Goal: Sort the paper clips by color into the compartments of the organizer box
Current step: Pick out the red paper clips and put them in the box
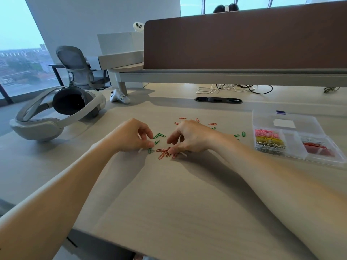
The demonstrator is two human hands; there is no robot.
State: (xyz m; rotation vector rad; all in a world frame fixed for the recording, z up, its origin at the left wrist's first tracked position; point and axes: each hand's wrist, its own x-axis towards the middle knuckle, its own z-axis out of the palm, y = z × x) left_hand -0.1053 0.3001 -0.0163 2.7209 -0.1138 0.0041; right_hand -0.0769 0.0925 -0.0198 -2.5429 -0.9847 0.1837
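Here, your hands sit close together on the bench [169, 194]. Your left hand [131, 136] pinches a green paper clip [149, 150] between thumb and fingers. Your right hand [189, 136] curls its fingers down onto a cluster of orange paper clips [162, 152]; I cannot tell whether they grip one. The organizer box [262, 117] lies to your right, holding pink, yellow, silver and red clips.

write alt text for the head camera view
Two bare hands sort loose paper clips on a desk: the left hand pinches a green clip, the right hand orange clips. At right, an organizer box holds pink, yellow, silver and red clips.
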